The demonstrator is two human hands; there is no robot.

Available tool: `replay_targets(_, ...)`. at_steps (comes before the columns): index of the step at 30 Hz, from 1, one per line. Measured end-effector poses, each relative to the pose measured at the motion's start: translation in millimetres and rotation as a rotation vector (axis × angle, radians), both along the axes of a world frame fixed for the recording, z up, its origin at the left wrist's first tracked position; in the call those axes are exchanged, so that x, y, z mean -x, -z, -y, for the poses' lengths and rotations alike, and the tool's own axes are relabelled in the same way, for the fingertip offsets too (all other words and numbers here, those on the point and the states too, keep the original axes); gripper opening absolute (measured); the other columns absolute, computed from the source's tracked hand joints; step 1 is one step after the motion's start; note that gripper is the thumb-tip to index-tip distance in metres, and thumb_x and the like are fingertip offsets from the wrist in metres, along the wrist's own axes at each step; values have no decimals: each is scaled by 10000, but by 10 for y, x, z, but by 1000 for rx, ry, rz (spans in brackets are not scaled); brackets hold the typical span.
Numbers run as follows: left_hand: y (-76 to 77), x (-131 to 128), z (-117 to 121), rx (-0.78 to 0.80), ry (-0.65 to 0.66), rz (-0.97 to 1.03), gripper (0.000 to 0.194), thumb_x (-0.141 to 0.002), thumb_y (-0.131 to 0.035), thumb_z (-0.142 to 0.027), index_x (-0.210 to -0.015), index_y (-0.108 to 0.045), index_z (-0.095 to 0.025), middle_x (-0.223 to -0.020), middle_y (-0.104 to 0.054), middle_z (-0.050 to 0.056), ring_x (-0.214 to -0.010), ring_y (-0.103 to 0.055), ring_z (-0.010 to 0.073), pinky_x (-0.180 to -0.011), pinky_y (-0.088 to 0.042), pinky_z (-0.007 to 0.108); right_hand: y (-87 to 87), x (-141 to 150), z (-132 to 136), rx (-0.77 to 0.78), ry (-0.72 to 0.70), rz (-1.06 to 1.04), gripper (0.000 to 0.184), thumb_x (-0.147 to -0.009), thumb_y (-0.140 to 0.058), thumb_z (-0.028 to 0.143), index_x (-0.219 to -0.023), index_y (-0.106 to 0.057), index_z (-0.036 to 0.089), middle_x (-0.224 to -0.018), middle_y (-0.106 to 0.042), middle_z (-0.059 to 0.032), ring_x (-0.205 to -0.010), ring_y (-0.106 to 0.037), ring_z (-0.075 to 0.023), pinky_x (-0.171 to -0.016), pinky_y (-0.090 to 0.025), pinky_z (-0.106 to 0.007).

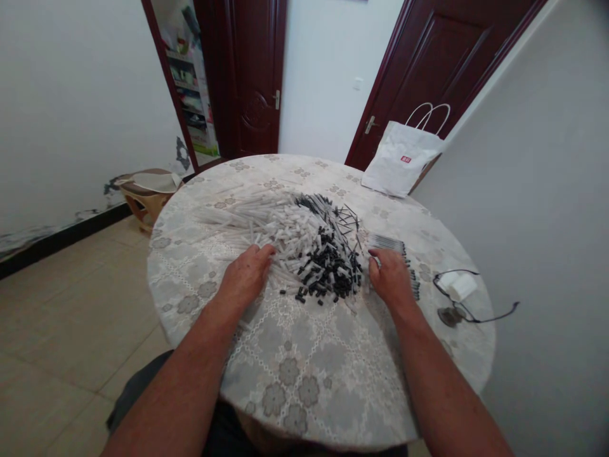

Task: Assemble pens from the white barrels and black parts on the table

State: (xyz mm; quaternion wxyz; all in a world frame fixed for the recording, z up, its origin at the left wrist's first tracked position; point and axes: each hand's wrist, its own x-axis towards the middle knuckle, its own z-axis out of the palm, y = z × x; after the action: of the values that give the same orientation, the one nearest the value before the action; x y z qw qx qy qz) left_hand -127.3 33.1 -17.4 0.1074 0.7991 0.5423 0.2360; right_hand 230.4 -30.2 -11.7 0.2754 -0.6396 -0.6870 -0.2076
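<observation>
A heap of pen parts lies mid-table: long pale pen barrels (233,214) on the left, short white pieces (291,230) in the middle, small black pieces (333,270) at the front right and thin dark refills (348,219) behind. At the heap's left front edge is my left hand (247,274), fingers curled together against the white parts; anything in them is hidden. My right hand (392,277) rests beside a neat row of pens (386,242), thumb and forefinger drawn together. Its grip is too small to make out. The row partly disappears under that hand.
The round table has a flowered cloth (290,397). Eyeglasses (490,319), a white roll (461,287) and a small dark round object (450,316) lie at the right. A white paper bag (402,158) stands at the back right. A stool (143,203) is beyond the left edge.
</observation>
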Motion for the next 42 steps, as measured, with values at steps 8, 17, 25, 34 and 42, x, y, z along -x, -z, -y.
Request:
replay_targets(8,124,-62,-20,-273,-124,128,280,-1039,-408,-329,-1232,-581,-223,-1090,-706,99,-1029,-663,247,-898,-486,340,-259,798,270,65,-534,-101,171,-947,-565,173,-1080,-671,189,-916,-689,-84,-869,-597,-229,-808,-488,-374)
replay_targets(17,-13,-92,-57,-221,-263,552,182,-1010,-490,-304,-1160,-567,-237,-1003,-694,51,-944,-677,206,-879,-478,314,-47,1824,705,443,-936,165,227,-965,-547,190,-1168,-647,211,-1102,-668,-97,-931,-557,-219,-787,-470,-345)
replay_targets(25,-335,45,35,-241,-241,1034,202,-1029,-479,-332,-1195,-572,-262,-827,-695,-22,-673,-653,118,-675,-524,229,-12,1971,696,488,-905,205,441,-969,-565,226,-1409,-547,244,-1441,-536,-127,-1027,-524,-248,-850,-478,-386)
replay_targets(34,-318,10,-45,-148,-114,1255,238,-893,-658,-296,-1109,-724,-221,-1030,-761,45,-926,-743,186,-797,-614,319,-37,2152,633,514,-781,283,321,-965,-562,243,-1275,-591,169,-1221,-612,-139,-957,-510,-267,-733,-489,-380)
replay_targets(42,-356,-54,21,93,-10,1404,239,-848,-649,-283,-1041,-740,-174,-971,-759,85,-845,-753,214,-738,-633,361,-7,1842,542,520,-454,259,178,-939,-579,203,-1105,-634,172,-1367,-568,-162,-1027,-563,-262,-731,-524,-340)
